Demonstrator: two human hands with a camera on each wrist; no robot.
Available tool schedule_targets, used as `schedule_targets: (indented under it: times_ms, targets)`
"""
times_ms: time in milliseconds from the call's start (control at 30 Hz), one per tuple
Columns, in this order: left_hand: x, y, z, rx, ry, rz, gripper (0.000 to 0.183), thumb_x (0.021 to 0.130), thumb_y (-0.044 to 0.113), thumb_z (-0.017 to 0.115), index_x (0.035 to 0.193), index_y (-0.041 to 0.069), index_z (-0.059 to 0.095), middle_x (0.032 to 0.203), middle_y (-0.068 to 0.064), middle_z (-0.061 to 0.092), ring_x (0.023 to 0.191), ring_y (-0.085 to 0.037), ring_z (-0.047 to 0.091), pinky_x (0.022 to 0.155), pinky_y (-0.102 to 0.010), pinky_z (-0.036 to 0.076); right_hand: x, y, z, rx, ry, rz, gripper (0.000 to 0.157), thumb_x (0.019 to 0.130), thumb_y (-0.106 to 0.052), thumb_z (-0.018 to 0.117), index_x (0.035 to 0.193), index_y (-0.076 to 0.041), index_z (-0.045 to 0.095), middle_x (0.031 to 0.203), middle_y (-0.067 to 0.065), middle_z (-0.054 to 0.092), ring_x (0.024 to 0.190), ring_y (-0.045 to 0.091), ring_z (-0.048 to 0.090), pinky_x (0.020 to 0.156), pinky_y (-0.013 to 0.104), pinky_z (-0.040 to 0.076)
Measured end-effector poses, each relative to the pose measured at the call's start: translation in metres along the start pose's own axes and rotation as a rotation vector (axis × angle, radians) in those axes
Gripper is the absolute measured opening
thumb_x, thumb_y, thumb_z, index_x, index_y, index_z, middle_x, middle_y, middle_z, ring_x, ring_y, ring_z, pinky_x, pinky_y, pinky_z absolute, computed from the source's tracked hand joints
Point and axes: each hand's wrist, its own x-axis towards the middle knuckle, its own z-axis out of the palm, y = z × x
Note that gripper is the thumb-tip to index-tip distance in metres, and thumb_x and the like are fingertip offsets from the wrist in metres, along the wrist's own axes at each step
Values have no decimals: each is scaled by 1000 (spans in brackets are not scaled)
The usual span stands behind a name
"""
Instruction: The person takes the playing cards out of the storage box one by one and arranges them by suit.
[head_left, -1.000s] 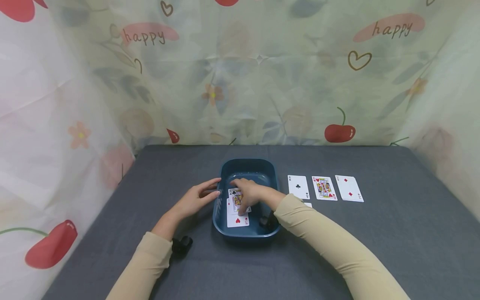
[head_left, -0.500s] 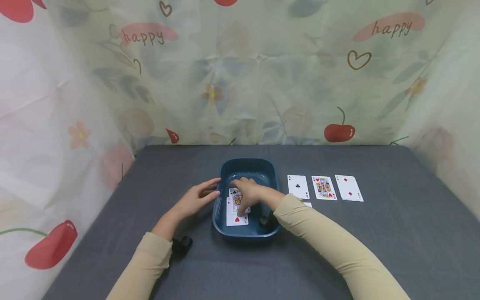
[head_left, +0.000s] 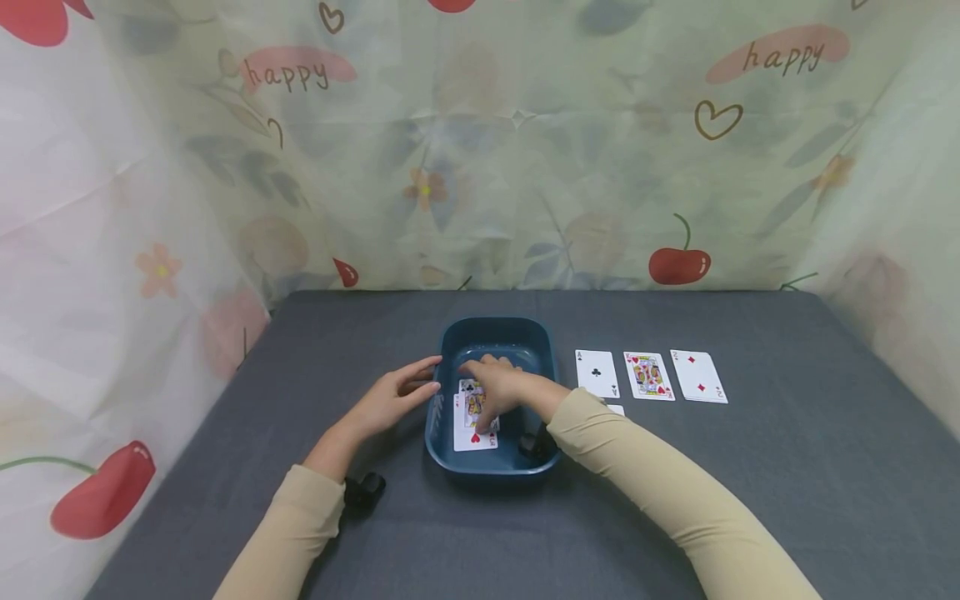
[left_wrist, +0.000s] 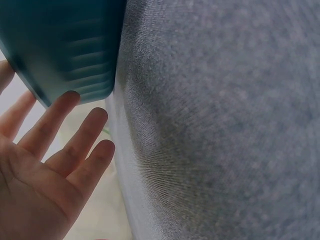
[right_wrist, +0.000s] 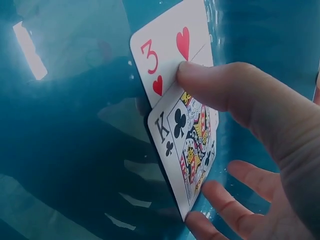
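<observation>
A blue tray (head_left: pixel 495 467) stands on the table with two playing cards overlapping inside it. The king of clubs (right_wrist: pixel 192 145) lies partly over the three of hearts (right_wrist: pixel 162 55). My right hand (head_left: pixel 501 390) reaches into the tray and holds the king by its ends. In the right wrist view its thumb (right_wrist: pixel 215 85) presses where the two cards overlap, and fingertips are at the king's other end. My left hand (head_left: pixel 386 404) is at the tray's left side, thumb and fingers extended. The left wrist view shows its spread fingers (left_wrist: pixel 55 122) beside the tray's outer wall (left_wrist: pixel 65 45).
Right of the tray lie an ace of clubs (head_left: pixel 596 375), a king of hearts (head_left: pixel 648 377) and a two of diamonds (head_left: pixel 699 377) in a row. Another card (head_left: pixel 616 409) is mostly hidden by the right sleeve. A patterned curtain (head_left: pixel 517 167) rises behind the table.
The king of clubs has slid slightly toward the near side and squared up more over the three of hearts. The left hand stays at the tray's side.
</observation>
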Motion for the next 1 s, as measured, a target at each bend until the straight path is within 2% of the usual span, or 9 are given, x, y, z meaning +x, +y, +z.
schedule_targets:
  times_ms: [467, 733, 1000]
  targets:
    - [0, 0, 1, 12, 10, -3, 56, 94, 37, 54, 144, 22, 35, 144, -17, 43, 129, -38, 46, 102, -53, 41, 1, 1, 1, 5, 25, 54, 96, 62, -34, 87, 142, -22, 36, 136, 14, 42, 122, 32, 38, 106, 55, 31]
    - [0, 1, 1, 18, 15, -10, 56, 94, 37, 54, 144, 22, 35, 144, -17, 43, 128, -39, 46, 101, -54, 41, 1, 2, 1, 20, 7, 69, 99, 58, -37, 88, 141, -21, 37, 134, 14, 43, 118, 30, 38, 104, 54, 33]
    - [0, 2, 2, 16, 24, -29, 55, 93, 36, 54, 144, 23, 36, 143, -17, 44, 128, -39, 46, 101, -54, 41, 1, 1, 1, 72, 16, 68, 97, 59, -29, 89, 141, -19, 37, 133, 17, 40, 118, 32, 41, 102, 52, 38]
